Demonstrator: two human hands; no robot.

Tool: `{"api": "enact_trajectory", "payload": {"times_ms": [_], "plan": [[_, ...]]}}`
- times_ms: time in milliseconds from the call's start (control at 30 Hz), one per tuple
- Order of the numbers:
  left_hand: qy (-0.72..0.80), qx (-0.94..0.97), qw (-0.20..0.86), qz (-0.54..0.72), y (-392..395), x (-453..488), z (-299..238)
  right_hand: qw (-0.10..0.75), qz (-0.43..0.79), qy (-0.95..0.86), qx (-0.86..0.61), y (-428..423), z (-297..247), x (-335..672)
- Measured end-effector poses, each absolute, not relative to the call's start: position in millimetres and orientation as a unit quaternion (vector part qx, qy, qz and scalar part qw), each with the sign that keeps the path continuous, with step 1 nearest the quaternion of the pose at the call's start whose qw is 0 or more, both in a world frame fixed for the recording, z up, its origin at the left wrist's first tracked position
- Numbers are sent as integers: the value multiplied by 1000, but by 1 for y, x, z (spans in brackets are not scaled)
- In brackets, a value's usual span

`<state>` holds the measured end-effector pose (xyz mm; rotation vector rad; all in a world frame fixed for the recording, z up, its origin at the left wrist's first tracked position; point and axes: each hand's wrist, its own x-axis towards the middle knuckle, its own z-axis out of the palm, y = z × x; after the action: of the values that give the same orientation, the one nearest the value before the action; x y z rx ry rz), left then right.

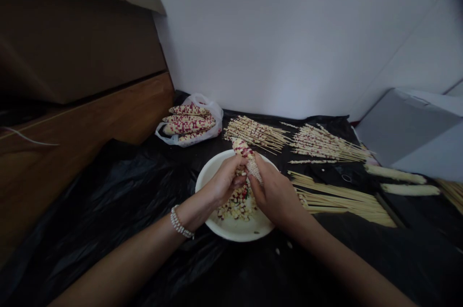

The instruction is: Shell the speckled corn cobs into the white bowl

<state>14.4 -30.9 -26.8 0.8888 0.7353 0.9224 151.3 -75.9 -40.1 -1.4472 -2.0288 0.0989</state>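
Note:
Both hands hold one corn cob [245, 154] with red and pale kernels, tilted over a white bowl [231, 227]. My right hand [275, 194] is wrapped round the cob's bare lower end. My left hand [226, 180] pinches at the cob's side with closed fingers. A bead bracelet [180, 223] circles my left wrist. Loose red and yellow kernels [237, 204] lie heaped in the bowl beneath the hands.
A plastic bag of whole cobs [188, 122] sits at the back left. Skewers threaded with kernels [285, 137] lie behind the bowl, bare bamboo skewers [340, 198] to its right, and stripped cobs [396, 174] near a grey box [415, 128]. Black plastic sheeting [119, 191] covers the surface.

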Motion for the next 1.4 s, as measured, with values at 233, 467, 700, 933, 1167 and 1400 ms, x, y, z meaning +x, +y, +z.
{"api": "enact_trajectory", "payload": {"times_ms": [233,467,700,933,1167,1400], "plan": [[317,410,751,409,-31,13,-27,347,44,-767,-538,-75,-39,152],[324,409,744,418,-31,14,-25,358,25,-767,-532,-75,-42,151],[366,445,701,420,-30,16,-29,353,42,-759,-546,-74,-38,157],[329,524,656,432,-29,14,-32,339,2,-738,-584,-72,-33,163],[345,515,629,469,-33,16,-24,314,-58,-737,-596,-73,-33,162],[353,478,648,476,-32,16,-24,234,-162,-732,-619,-78,-28,155]]}}
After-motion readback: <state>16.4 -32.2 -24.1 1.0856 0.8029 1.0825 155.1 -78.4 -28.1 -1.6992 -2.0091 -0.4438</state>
